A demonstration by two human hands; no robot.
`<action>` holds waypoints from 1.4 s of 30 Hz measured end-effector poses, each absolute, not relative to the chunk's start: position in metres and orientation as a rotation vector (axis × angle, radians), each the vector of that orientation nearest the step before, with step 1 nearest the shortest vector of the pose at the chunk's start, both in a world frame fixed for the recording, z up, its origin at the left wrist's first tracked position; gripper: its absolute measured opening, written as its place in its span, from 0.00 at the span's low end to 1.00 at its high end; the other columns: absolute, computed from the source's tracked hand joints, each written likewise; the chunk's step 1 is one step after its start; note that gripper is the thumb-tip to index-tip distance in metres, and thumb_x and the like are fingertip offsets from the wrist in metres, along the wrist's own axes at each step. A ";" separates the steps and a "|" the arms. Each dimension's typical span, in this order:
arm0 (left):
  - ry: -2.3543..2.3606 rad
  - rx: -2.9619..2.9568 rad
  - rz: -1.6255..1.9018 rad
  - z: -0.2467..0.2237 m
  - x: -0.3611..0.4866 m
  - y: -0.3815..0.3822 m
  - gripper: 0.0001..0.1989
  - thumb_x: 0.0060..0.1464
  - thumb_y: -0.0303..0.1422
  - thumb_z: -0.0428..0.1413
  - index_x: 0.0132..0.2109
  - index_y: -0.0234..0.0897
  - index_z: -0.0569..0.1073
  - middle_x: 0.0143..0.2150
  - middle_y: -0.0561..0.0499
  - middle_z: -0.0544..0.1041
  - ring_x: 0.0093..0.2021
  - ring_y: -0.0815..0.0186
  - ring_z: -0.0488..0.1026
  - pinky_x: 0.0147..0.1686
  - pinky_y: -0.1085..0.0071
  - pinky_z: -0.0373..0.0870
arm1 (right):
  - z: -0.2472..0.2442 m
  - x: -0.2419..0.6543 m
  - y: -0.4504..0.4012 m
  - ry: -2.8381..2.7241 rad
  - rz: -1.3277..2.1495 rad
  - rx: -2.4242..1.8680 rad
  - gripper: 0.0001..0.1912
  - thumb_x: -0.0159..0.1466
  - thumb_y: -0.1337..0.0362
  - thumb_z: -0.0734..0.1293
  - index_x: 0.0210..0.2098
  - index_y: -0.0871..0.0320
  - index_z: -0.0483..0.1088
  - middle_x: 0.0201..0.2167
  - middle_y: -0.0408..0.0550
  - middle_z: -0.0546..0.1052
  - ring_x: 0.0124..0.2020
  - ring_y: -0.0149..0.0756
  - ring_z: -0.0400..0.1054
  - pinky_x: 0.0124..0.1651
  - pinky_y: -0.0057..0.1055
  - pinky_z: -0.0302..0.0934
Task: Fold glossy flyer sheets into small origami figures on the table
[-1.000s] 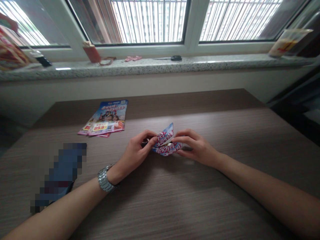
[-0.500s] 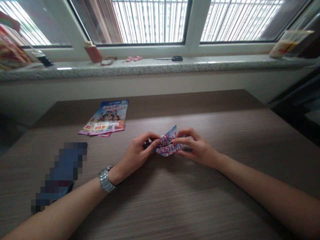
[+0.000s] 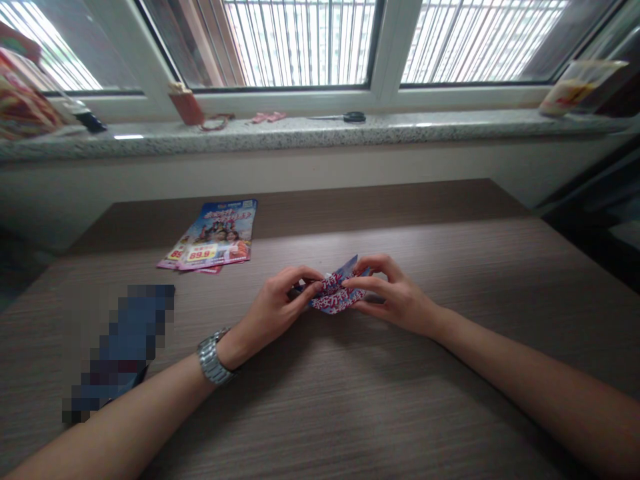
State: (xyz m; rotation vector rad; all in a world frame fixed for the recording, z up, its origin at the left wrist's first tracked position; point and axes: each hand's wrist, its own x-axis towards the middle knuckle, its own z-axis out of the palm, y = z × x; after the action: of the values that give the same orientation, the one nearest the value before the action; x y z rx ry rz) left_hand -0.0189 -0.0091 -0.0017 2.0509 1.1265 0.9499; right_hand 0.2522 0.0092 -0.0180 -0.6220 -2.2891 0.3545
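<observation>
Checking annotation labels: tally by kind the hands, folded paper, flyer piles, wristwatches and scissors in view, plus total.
Hands: 2 (left hand, right hand)
Folded paper: 1, between the fingers of both hands
Flyer pile: 1, counted as one
Wristwatch: 1
Scissors: 1 pair, on the windowsill
Total: 6

Folded paper in my grip
My left hand pinches one end; my right hand holds the other.
</observation>
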 end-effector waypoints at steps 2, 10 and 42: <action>1.108 2.056 0.939 -0.002 -0.019 -0.009 0.06 0.67 0.34 0.58 0.48 0.40 0.78 0.43 0.51 0.81 0.43 0.66 0.77 0.45 0.70 0.72 | -0.019 0.252 0.009 -2.284 0.334 -0.639 0.22 0.68 0.64 0.71 0.60 0.45 0.68 0.56 0.53 0.64 0.56 0.44 0.68 0.56 0.45 0.73; 1.023 2.109 0.886 0.002 -0.019 -0.011 0.06 0.68 0.32 0.56 0.47 0.38 0.77 0.42 0.51 0.80 0.42 0.67 0.77 0.46 0.69 0.72 | -0.020 0.250 0.011 -2.354 0.440 -0.627 0.27 0.69 0.63 0.70 0.66 0.48 0.62 0.62 0.56 0.67 0.60 0.46 0.68 0.60 0.49 0.70; 1.165 2.552 0.653 -0.003 -0.017 -0.012 0.28 0.58 0.38 0.65 0.62 0.41 0.65 0.58 0.43 0.74 0.56 0.53 0.72 0.58 0.53 0.69 | -0.024 0.248 0.014 -2.359 0.485 -0.799 0.32 0.66 0.62 0.73 0.67 0.52 0.62 0.55 0.56 0.72 0.56 0.48 0.69 0.58 0.49 0.69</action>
State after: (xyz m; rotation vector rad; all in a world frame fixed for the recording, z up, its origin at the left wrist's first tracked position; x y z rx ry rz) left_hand -0.0172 -0.0124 -0.0034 2.5518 1.1654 0.6533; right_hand 0.2484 0.0143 -0.0245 -0.7988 -2.3593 0.4850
